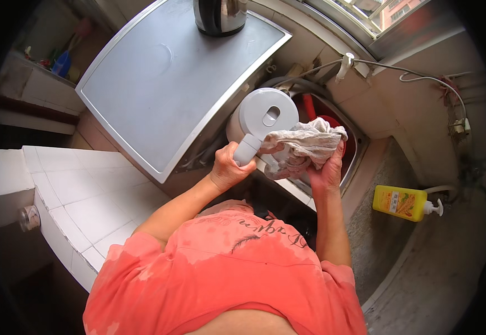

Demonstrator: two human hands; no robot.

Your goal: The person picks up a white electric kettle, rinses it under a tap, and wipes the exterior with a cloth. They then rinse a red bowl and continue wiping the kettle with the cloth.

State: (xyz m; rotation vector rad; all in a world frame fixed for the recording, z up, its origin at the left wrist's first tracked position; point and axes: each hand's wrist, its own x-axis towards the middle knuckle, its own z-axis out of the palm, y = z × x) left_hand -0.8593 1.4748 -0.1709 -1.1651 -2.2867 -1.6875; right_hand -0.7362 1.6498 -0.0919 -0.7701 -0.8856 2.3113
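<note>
My left hand (228,166) grips the grey handle of a white lidded kettle (249,113), which has an oval recess in its lid. The kettle is held up at the left side of the metal sink (358,144). Bunched in my right hand (328,169) is a damp-looking, greyish-white cloth (310,142). One end of the cloth reaches across to the kettle's side near the handle, though I cannot tell how firmly it touches. Behind the cloth, a red utensil or vessel (309,106) lies in the sink, partly hidden.
Left of the sink is a grey-topped counter (134,100) bearing a steel electric kettle (221,16). A white tiled ledge (96,197) runs by my left side. A yellow pump bottle (400,204) lies to the right. Above the sink, a tap (345,67) and cable cross the wall.
</note>
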